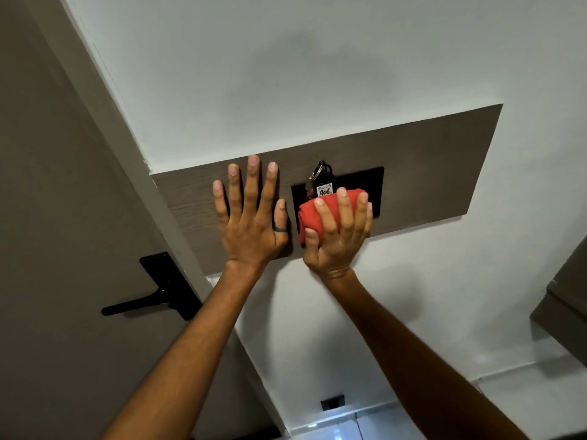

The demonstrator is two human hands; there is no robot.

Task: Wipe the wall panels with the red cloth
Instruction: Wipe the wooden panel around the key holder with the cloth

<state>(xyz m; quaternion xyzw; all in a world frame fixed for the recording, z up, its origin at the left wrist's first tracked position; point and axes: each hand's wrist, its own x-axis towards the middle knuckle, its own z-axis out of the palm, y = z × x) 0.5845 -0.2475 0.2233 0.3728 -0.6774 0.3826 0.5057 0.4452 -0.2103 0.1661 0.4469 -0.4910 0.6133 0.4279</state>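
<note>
A brown wood-grain wall panel (428, 173) runs across the white wall. In its middle sits a black switch plate (362, 182) with a key tag marked 406 (324, 189) stuck in it. My right hand (338, 236) grips a bunched red cloth (309, 217) and presses it against the lower left part of the black plate. My left hand (251, 217) lies flat on the panel just left of the plate, fingers spread, a dark ring on the thumb.
A brown door with a black lever handle (152, 296) stands at the left, next to its frame. A small black socket (332, 402) sits low on the white wall. Part of a brown cabinet (562, 306) juts in at the right edge.
</note>
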